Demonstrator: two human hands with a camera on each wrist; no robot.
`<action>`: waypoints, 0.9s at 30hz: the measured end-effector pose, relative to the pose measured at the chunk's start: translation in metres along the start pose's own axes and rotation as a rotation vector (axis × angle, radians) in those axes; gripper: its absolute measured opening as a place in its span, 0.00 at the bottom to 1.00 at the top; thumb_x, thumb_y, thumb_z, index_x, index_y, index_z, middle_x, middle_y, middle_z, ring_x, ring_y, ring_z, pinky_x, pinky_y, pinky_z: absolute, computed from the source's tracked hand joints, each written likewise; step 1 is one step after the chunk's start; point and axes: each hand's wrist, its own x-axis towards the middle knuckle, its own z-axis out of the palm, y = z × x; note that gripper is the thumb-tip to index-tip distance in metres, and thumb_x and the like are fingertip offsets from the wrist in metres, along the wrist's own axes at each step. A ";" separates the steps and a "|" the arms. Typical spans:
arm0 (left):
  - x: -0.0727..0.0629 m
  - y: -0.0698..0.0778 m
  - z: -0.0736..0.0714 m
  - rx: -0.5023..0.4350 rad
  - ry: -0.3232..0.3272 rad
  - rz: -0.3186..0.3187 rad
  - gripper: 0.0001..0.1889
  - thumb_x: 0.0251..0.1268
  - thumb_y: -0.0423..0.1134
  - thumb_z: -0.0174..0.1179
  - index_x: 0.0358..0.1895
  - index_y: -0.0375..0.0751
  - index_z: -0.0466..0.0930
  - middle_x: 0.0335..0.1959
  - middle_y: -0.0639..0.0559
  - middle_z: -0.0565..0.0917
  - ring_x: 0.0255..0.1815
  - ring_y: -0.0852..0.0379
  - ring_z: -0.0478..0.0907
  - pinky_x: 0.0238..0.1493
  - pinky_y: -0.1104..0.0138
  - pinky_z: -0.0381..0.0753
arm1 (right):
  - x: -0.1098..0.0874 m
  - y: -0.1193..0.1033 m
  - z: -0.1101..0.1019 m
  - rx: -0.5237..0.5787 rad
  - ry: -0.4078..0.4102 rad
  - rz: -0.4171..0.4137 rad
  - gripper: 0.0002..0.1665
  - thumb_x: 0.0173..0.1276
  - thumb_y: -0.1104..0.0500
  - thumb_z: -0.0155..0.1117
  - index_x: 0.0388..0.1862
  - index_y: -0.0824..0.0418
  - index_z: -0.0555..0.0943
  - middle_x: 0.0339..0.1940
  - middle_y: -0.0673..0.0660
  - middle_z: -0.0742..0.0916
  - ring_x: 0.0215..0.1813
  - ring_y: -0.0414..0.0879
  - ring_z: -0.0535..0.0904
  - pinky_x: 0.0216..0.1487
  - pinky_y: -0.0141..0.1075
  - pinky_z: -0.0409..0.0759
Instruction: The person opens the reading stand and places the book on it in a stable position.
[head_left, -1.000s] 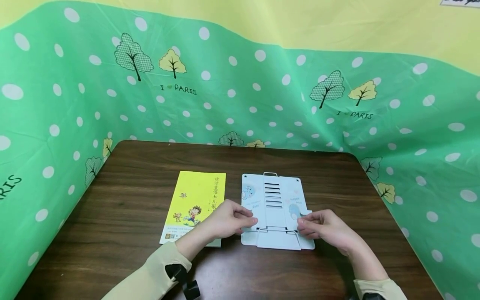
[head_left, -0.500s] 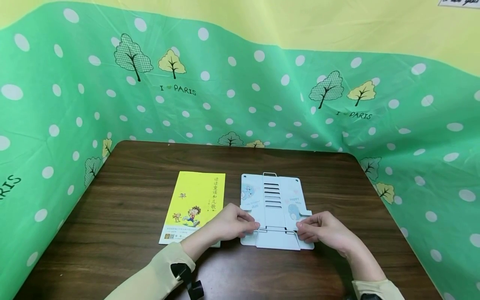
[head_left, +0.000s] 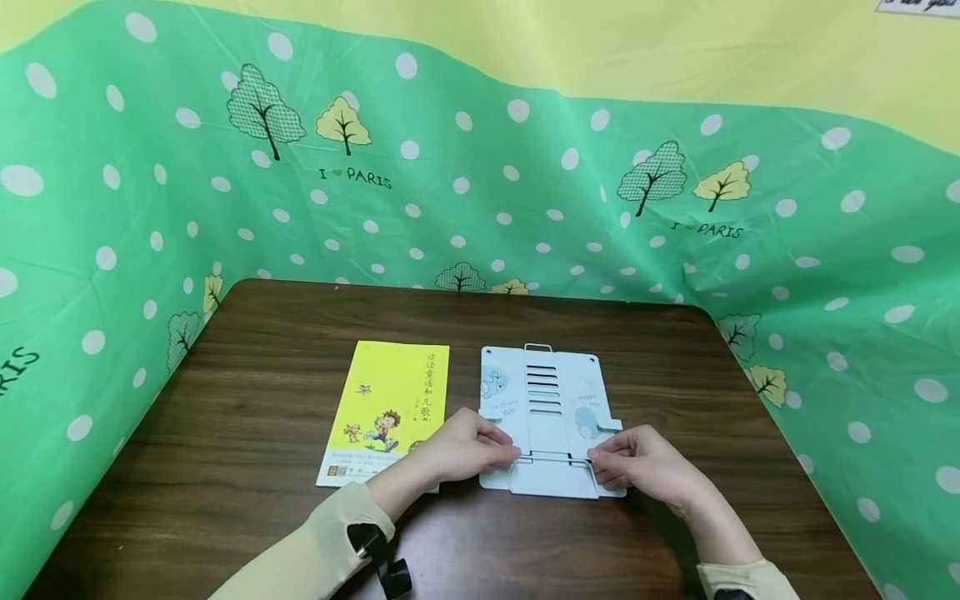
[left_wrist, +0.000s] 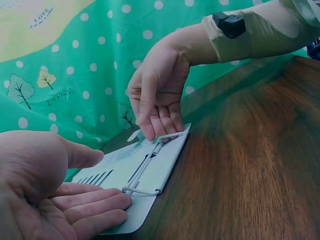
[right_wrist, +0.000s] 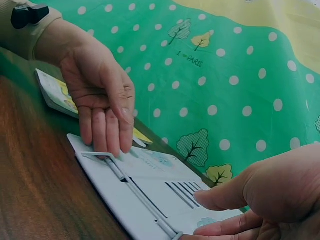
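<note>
1. A curtained-off table corner, apparently indoors; whether the room beyond belongs to a home, a school or an office cannot be told.
2. Green-and-yellow cloth (head_left: 465,142), printed with white dots, trees and the word "PARIS," hangs behind the tabletop (head_left: 247,400) and along both its sides.
3. The tabletop, dark wood grain with rounded far corners, catches a soft glare in the foreground.
4. A yellow book (head_left: 393,375) with cartoon figures and a pale, slotted stand (head_left: 545,432) suggest a study desk.

Book stand (head_left: 545,433) on table (head_left: 480,542). Book (head_left: 393,392) left of stand, left hand (head_left: 468,447) at stand's left edge, right hand (head_left: 645,462) at its right, curtain (head_left: 450,150) behind it.
</note>
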 end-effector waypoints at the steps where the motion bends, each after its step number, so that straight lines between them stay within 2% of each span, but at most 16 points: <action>1: 0.000 0.000 0.000 0.003 0.001 0.000 0.15 0.66 0.44 0.76 0.45 0.36 0.91 0.34 0.50 0.91 0.39 0.53 0.89 0.41 0.60 0.90 | 0.000 0.001 0.001 0.001 0.006 0.002 0.19 0.78 0.61 0.68 0.49 0.81 0.84 0.36 0.66 0.90 0.39 0.56 0.89 0.42 0.46 0.90; 8: 0.002 -0.005 0.003 0.040 0.013 0.000 0.12 0.65 0.44 0.76 0.42 0.38 0.92 0.31 0.52 0.90 0.36 0.55 0.88 0.37 0.62 0.88 | 0.000 0.003 0.006 0.027 0.034 -0.005 0.17 0.77 0.63 0.69 0.48 0.80 0.84 0.34 0.64 0.90 0.37 0.54 0.87 0.40 0.46 0.90; 16: 0.004 -0.009 0.005 0.013 0.004 0.007 0.07 0.63 0.37 0.76 0.38 0.37 0.92 0.30 0.52 0.90 0.33 0.56 0.88 0.36 0.64 0.88 | 0.000 0.007 0.010 0.033 0.053 -0.028 0.17 0.74 0.64 0.70 0.50 0.80 0.83 0.36 0.63 0.89 0.37 0.52 0.87 0.39 0.43 0.89; 22: 0.006 -0.015 0.005 0.070 0.000 0.060 0.06 0.61 0.35 0.77 0.39 0.39 0.93 0.30 0.55 0.91 0.34 0.61 0.88 0.36 0.68 0.84 | -0.003 0.008 0.012 0.013 0.053 -0.058 0.20 0.74 0.66 0.70 0.54 0.83 0.80 0.41 0.66 0.90 0.41 0.52 0.88 0.40 0.42 0.89; 27: 0.008 -0.020 0.005 0.094 -0.011 0.099 0.07 0.62 0.34 0.77 0.41 0.38 0.93 0.30 0.57 0.92 0.37 0.63 0.89 0.40 0.69 0.84 | -0.004 0.007 0.016 -0.022 0.077 -0.077 0.20 0.71 0.67 0.73 0.54 0.82 0.81 0.39 0.62 0.89 0.40 0.50 0.85 0.38 0.37 0.87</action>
